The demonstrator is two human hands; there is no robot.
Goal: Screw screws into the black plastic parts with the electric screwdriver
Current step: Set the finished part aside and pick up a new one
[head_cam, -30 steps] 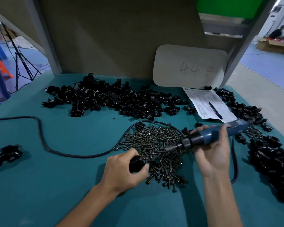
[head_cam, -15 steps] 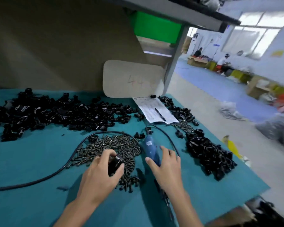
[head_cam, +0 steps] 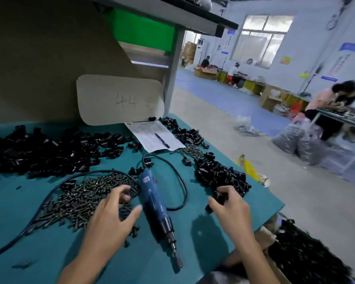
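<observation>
One wide-angle camera, worn on the head, looks forward and down at the teal table (head_cam: 49, 253) from close above (left hand (head_cam: 111, 220) at 7 o'clock, right hand (head_cam: 232, 210) at 5 o'clock). It faces partly past the table's right edge, taking in workshop floor (head_cam: 223, 140) from 1 to 4 o'clock.
</observation>
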